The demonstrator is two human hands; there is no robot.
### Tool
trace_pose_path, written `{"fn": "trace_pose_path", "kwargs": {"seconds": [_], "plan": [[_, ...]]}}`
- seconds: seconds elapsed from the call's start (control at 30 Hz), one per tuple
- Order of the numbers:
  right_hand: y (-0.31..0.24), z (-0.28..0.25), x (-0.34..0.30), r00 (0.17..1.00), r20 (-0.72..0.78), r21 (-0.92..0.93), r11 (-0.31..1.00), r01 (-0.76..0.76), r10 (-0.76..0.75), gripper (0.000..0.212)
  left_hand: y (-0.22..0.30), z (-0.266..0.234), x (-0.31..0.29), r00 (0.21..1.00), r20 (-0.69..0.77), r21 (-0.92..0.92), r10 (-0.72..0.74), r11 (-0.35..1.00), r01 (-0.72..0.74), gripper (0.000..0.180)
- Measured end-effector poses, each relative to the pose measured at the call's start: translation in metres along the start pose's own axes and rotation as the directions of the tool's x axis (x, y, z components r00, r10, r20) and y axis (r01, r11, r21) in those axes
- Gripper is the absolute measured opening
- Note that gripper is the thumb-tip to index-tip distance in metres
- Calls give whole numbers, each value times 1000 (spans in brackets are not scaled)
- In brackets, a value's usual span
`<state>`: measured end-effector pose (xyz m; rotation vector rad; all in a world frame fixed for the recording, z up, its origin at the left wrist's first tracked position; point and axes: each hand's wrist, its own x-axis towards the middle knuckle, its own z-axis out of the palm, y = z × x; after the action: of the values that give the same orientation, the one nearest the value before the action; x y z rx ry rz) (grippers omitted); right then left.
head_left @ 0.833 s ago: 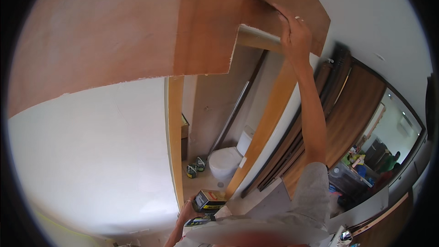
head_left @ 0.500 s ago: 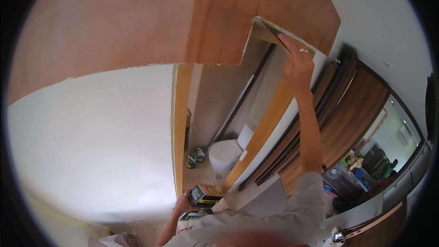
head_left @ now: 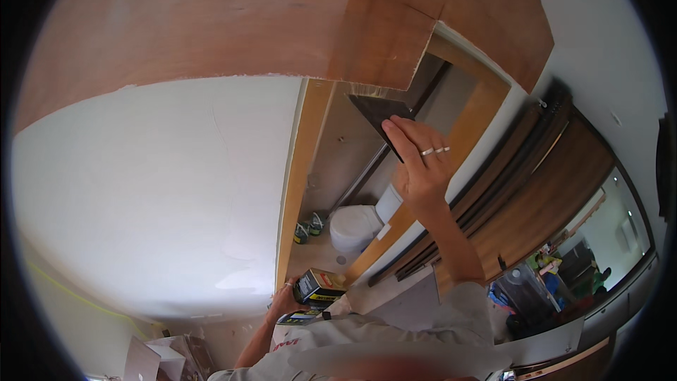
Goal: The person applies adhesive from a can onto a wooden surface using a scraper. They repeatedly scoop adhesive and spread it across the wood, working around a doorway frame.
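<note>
my right hand (head_left: pixel 422 162) is up overhead, fingers closed on a dark flat scraper blade (head_left: pixel 377 114), thumb under and fingers laid along its back. its top edge meets the lower edge of the plywood panel (head_left: pixel 381 42), right at the notch above the wooden door frame (head_left: pixel 300 169). my left hand (head_left: pixel 285 296) hangs low by my hip, wrapped round a small dark tin (head_left: pixel 317 288); i cannot tell if the tin is open. the risk i see: the blade is held only at its lower part, so a hard push could make it skid off the panel edge and gouge the white wall (head_left: pixel 162 183). with my eyes up, the tin could tip and spill. a toilet (head_left: pixel 355 227) sits beyond the doorway.
</note>
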<state>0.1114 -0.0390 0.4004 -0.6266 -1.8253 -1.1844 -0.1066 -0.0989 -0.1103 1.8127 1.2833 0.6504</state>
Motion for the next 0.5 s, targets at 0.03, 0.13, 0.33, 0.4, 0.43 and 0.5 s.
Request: {"fn": "trace_pose_path", "kwargs": {"seconds": [0.03,0.13,0.33,0.4,0.43,0.5], "plan": [[1,-7,2,1000,1,34,999,-15,15,40,0,0,-1,1000,3,-15,-3,1000,3,114],[8,-11,21,997,-73,45,998,-35,38,41,0,0,0,1000,2,-18,21,1000,-21,113],[-18,16,37,1000,-2,-39,999,-22,22,45,9,-5,-2,997,62,-19,44,999,-43,111],[-30,12,25,996,-78,84,996,40,-33,45,12,-7,-1,998,56,-6,18,1000,-18,111],[-28,9,21,994,-108,182,983,21,-2,46,14,-7,0,999,30,-13,9,1000,-9,111],[-23,3,14,996,-71,70,996,-46,51,46,15,-4,-2,999,13,-16,-42,999,42,110]]}}
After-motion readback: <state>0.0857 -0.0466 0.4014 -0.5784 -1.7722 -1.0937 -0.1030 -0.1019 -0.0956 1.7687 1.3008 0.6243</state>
